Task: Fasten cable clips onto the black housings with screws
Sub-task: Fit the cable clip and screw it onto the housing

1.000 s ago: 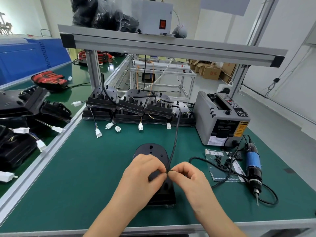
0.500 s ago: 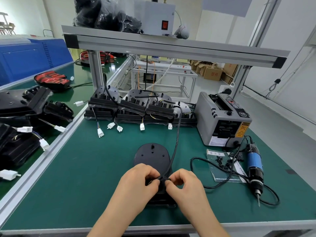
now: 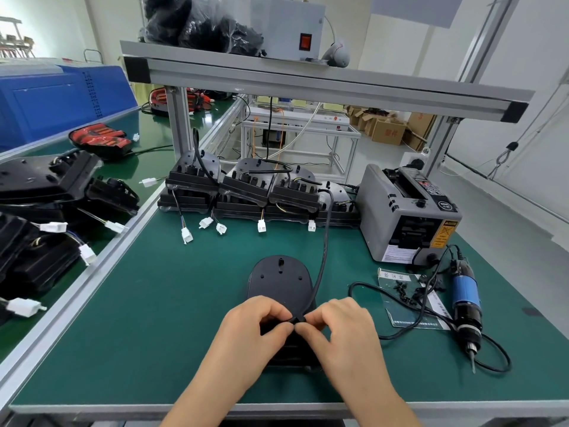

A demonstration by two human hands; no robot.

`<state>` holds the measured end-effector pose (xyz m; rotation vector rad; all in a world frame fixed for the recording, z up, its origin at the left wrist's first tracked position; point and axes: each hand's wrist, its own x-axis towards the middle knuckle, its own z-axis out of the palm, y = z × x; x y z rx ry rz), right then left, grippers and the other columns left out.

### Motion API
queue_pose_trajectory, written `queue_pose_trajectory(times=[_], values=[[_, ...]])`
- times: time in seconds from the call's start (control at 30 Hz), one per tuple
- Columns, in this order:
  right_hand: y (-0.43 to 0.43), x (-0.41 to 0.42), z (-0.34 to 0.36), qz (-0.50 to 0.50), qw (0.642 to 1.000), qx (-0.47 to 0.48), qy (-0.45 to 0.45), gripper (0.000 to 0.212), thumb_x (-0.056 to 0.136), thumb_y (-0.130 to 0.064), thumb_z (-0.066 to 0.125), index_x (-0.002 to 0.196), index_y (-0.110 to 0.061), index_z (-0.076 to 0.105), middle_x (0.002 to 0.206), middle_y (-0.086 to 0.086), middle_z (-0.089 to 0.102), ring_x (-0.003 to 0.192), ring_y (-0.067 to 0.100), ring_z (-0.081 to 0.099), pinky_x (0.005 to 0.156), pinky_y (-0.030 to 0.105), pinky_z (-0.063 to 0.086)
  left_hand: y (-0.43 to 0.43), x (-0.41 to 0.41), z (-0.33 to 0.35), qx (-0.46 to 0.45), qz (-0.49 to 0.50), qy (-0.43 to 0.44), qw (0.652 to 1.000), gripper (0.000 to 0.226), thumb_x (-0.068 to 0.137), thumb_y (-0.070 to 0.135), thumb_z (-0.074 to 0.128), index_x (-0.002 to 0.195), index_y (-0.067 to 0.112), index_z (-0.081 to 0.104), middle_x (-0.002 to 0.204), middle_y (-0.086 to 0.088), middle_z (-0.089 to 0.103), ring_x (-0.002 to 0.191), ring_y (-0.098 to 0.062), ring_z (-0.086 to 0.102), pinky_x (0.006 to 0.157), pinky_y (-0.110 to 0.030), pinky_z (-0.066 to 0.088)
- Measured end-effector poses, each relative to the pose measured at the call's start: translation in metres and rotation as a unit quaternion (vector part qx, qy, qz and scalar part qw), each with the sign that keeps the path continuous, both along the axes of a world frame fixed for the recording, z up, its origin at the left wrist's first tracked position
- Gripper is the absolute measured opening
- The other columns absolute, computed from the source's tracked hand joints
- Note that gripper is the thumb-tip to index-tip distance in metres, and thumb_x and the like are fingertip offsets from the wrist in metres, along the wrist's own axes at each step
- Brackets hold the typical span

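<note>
Left hand (image 3: 255, 329), right hand (image 3: 343, 329): fingers (image 3: 308, 322) in a pinch on thin round cable (image 3: 323, 260) over smooth oval housing (image 3: 278, 280)

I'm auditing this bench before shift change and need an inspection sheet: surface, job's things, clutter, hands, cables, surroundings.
Surface: green mat on an aluminium-framed bench.
Job's things: black housing lies in front of the person; further housings are in a row at the back; small black parts lie on a card; electric screwdriver lies at the right.
Clutter: grey tape dispenser.
Hands: left hand and right hand both pinch the black cable over the housing.
Cables: black cable runs from the back row to the hands; screwdriver cord loops across the mat.
Surroundings: overhead shelf with bagged black parts; cardboard boxes beyond.
</note>
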<state>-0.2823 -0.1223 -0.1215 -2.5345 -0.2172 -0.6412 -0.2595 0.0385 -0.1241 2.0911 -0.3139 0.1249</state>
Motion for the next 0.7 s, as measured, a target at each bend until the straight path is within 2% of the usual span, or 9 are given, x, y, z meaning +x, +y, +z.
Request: queue_pose_trajectory(times=[0.1,0.17,0.3,0.4,0.5,0.6,0.7], values=[[-0.003,0.006,0.006,0.011,0.999,-0.047,-0.011,0.027,0.073,-0.049,0.064,0.063,-0.025,0.058,0.065,-0.015,0.055,0.07,0.013,0.051,0.062,0.033,0.041,0.001,-0.001,0.001,-0.016,-0.013,0.016,1.0,0.018,0.08,0.021,0.071,0.074,0.037,0.064,0.082,0.025,0.066,0.08,0.004,0.062,0.071,-0.009,0.046],[-0.006,0.011,0.008,0.018,0.999,-0.041,0.002,0.029,0.071,-0.056,0.059,0.067,-0.027,0.059,0.069,-0.016,0.056,0.074,0.012,0.051,0.066,0.033,0.041,0.001,-0.002,0.002,-0.019,-0.024,0.022,0.999,0.018,0.081,0.021,0.069,0.075,0.037,0.064,0.081,0.023,0.067,0.08,0.003,0.062,0.07,-0.01,0.046],[-0.017,0.02,0.01,0.043,0.998,-0.035,0.007,0.042,0.065,-0.061,0.061,0.087,-0.025,0.069,0.092,-0.014,0.061,0.096,0.011,0.053,0.08,0.032,0.04,0.003,-0.002,0.002,-0.016,-0.04,0.022,0.999,0.015,0.083,0.023,0.067,0.08,0.038,0.064,0.084,0.021,0.067,0.084,0.001,0.061,0.073,-0.014,0.046],[-0.021,0.027,0.014,0.104,0.993,-0.055,0.01,0.042,0.068,-0.063,0.056,0.082,-0.027,0.073,0.093,-0.017,0.065,0.108,0.008,0.052,0.09,0.032,0.034,0.003,-0.002,0.002,-0.017,-0.051,0.03,0.998,0.017,0.084,0.021,0.066,0.081,0.037,0.063,0.088,0.018,0.067,0.087,0.0,0.061,0.077,-0.016,0.046],[-0.025,0.034,0.017,0.15,0.986,-0.052,0.057,0.039,0.071,-0.061,0.058,0.085,-0.027,0.073,0.09,-0.019,0.066,0.12,0.004,0.045,0.103,0.032,0.029,0.001,-0.002,0.005,-0.054,-0.051,0.04,0.996,0.019,0.084,0.018,0.065,0.083,0.035,0.059,0.089,0.02,0.068,0.089,0.004,0.061,0.076,-0.008,0.042],[-0.024,0.037,0.019,0.17,0.981,-0.076,0.049,0.036,0.074,-0.056,0.062,0.086,-0.023,0.073,0.086,-0.014,0.068,0.117,0.008,0.048,0.103,0.03,0.029,-0.005,-0.002,0.009,-0.079,-0.026,0.055,0.995,0.01,0.083,0.028,0.066,0.083,0.035,0.059,0.084,0.02,0.068,0.083,0.005,0.062,0.07,-0.006,0.042],[-0.022,0.036,0.017,0.177,0.98,-0.086,0.039,0.035,0.073,-0.051,0.066,0.086,-0.019,0.073,0.084,-0.01,0.068,0.111,0.012,0.051,0.1,0.031,0.033,-0.011,0.0,0.011,-0.059,0.007,0.038,0.998,0.009,0.081,0.03,0.068,0.075,0.034,0.061,0.076,0.02,0.067,0.075,0.004,0.061,0.064,-0.009,0.043]])
